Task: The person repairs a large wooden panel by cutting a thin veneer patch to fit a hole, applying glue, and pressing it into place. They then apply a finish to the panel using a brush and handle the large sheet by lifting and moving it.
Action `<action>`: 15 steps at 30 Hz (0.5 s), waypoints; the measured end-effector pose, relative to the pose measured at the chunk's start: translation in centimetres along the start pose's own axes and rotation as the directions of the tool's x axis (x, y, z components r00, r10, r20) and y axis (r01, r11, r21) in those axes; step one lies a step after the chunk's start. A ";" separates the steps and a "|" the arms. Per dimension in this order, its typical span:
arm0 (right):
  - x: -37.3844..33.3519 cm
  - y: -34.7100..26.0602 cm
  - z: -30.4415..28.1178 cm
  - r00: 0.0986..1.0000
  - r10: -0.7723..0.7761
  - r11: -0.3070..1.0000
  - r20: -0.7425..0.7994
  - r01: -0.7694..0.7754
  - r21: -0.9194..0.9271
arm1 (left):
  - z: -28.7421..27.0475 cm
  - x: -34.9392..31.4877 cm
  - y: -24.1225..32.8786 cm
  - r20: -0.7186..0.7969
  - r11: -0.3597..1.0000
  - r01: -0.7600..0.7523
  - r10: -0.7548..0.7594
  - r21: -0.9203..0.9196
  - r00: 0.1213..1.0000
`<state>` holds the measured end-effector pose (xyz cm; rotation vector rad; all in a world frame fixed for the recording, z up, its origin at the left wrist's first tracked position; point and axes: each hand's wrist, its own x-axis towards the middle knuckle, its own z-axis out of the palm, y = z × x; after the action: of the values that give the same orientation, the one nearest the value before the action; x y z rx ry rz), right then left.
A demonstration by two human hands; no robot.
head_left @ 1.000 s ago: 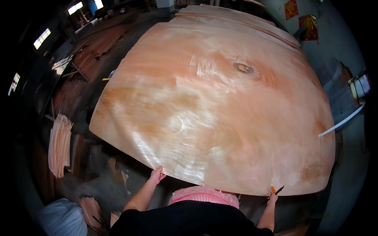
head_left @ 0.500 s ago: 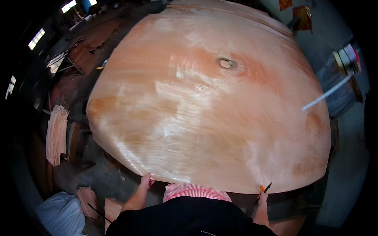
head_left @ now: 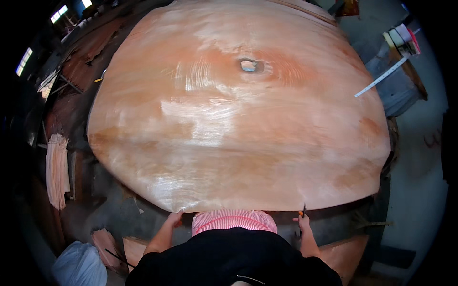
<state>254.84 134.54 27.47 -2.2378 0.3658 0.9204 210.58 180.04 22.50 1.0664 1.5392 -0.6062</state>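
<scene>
A large sheet of wood veneer (head_left: 276, 157), pale tan with reddish patches and a wavy grain, spreads in front of me. Toward its far part is a dark-rimmed knot hole (head_left: 248, 66). My left hand (head_left: 175, 219) is closed on the sheet's near edge, its fingertips partly hidden there. At the same edge, farther right, my right hand (head_left: 303, 221) is closed around a small orange-and-black knife (head_left: 301, 213), its dark tip pointing away from me over the edge. One finger of that hand points out to the left.
A striped pink apron (head_left: 234, 220) on my body meets the sheet's near edge. To the right, a white measuring strip (head_left: 381, 77) juts over the sheet from a roll (head_left: 403, 40). Veneer strips (head_left: 57, 171) lie left, a pale plastic bag (head_left: 80, 264) lower left, and a wood piece (head_left: 344, 255) lower right.
The sheet's near edge and the knot hole sit higher in the picture, as the view has shifted. My right hand has drawn back slightly to the edge with the knife; my left hand keeps its hold.
</scene>
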 end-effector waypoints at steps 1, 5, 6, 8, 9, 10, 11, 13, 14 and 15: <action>0.1 -0.7 0.5 0.999 -0.043 0.995 0.004 0.044 -0.092 | -0.4 0.6 1.0 0.014 0.978 -0.118 0.117 0.171 0.993; -0.4 -4.9 3.7 0.991 -0.112 0.965 0.073 0.126 -0.230 | -1.5 2.2 4.4 0.069 0.954 -0.280 0.288 -0.111 0.955; -0.7 -6.4 5.0 0.987 -0.154 0.935 0.045 0.160 -0.317 | -2.0 2.3 5.4 0.052 0.942 -0.327 0.331 -0.075 0.942; -1.8 -9.1 6.2 0.970 -0.153 0.963 0.188 0.189 -0.194 | -2.7 2.3 7.6 0.050 0.929 -0.352 0.360 -0.112 0.932; -2.5 -10.7 7.2 0.967 -0.176 0.937 0.182 0.221 -0.269 | -3.3 2.1 8.7 0.044 0.914 -0.402 0.404 -0.054 0.914; -3.0 -11.8 7.8 0.962 -0.192 0.917 0.192 0.246 -0.314 | -3.6 1.8 9.6 0.036 0.898 -0.438 0.439 -0.025 0.898; -3.3 -13.0 8.5 0.957 -0.199 0.903 0.211 0.262 -0.340 | -4.0 1.7 10.6 0.028 0.893 -0.450 0.449 0.006 0.893; -3.5 -15.5 10.1 0.945 -0.220 0.850 0.241 0.307 -0.428 | -5.1 1.4 12.8 0.061 0.887 -0.447 0.456 -0.112 0.888; -3.4 -16.8 11.0 0.944 -0.205 0.834 0.257 0.306 -0.458 | -5.9 1.4 14.0 0.077 0.894 -0.411 0.429 -0.178 0.900; -3.2 -17.9 11.7 0.928 -0.259 0.814 0.267 0.359 -0.457 | -6.7 1.3 15.2 0.076 0.874 -0.434 0.458 -0.219 0.885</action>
<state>255.21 155.58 32.32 -2.5300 -0.3719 1.1316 220.58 193.06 25.45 1.1575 1.1570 -0.1891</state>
